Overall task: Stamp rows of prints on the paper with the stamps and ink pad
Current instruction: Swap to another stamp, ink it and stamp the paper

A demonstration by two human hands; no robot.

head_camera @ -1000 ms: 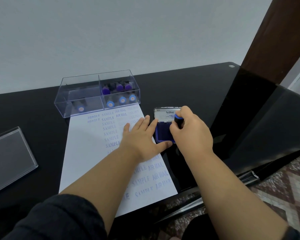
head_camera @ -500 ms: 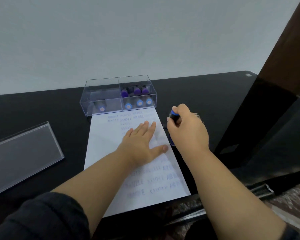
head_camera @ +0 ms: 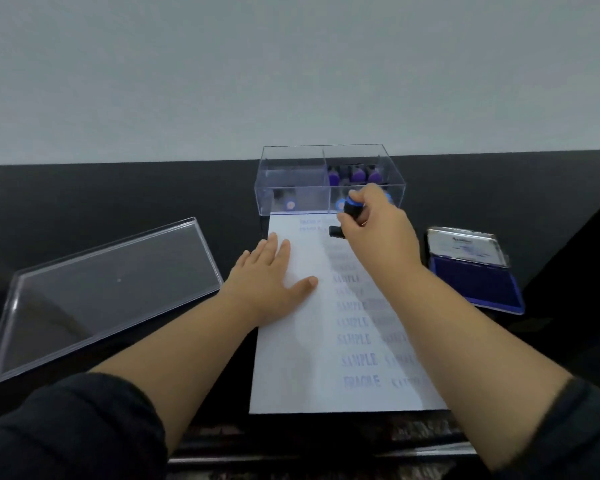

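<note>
A white sheet of paper (head_camera: 302,358) lies on the black table, with columns of blue SAMPLE prints down its right half. My left hand (head_camera: 274,275) rests flat on the paper's left side, fingers straight. My right hand (head_camera: 378,233) grips a black stamp with a blue top (head_camera: 351,207) near the paper's top edge; the stamp's base touches or hovers just over the sheet. The open blue ink pad (head_camera: 475,282) sits to the right of the paper, its lid raised at the back.
A clear plastic box (head_camera: 291,181) with two compartments stands just behind the paper, holding several more blue-topped stamps. Its clear lid (head_camera: 101,292) lies on the table to the left. The black table's front edge runs close below the paper.
My right hand carried the stamp from the ink pad over to the top of the paper. My left hand slid left off the pad's edge. The view swung right and up.
</note>
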